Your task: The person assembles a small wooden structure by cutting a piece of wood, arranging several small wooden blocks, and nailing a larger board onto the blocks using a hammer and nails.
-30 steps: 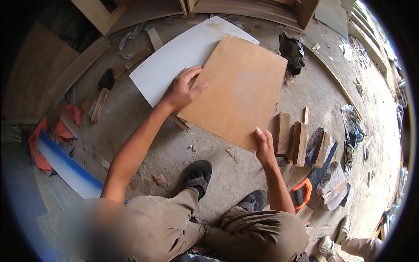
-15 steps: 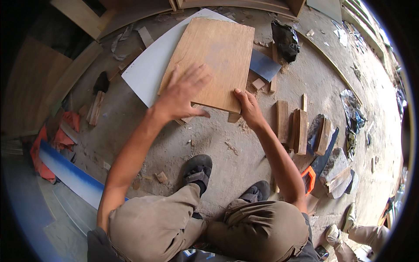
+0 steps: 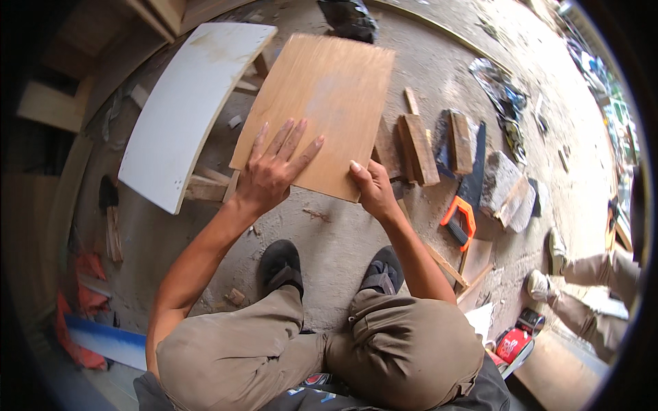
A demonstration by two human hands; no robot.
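Observation:
A flat rectangular wooden board (image 3: 322,103) with a pale smudge is in front of me, tilted in the air. My right hand (image 3: 375,188) grips its near right corner, thumb on top and the other fingers underneath. My left hand (image 3: 266,175) lies on the near left part of the board with its fingers spread; its thumb is hidden. Left of the board, a white panel (image 3: 181,109) rests on wooden pieces, apart from my hands.
To the right lie several wood blocks (image 3: 417,151), a handsaw (image 3: 471,185) with an orange handle, and rough stone lumps (image 3: 502,185). A red-and-black tool (image 3: 513,342) is near my right knee. Another person's legs (image 3: 582,274) show at far right. A black plastic bag (image 3: 349,20) lies beyond the board.
My view has swung right. The board no longer overlaps the white panel, which now shows almost whole at its left. My left hand, blurred over the board before, now rests on it.

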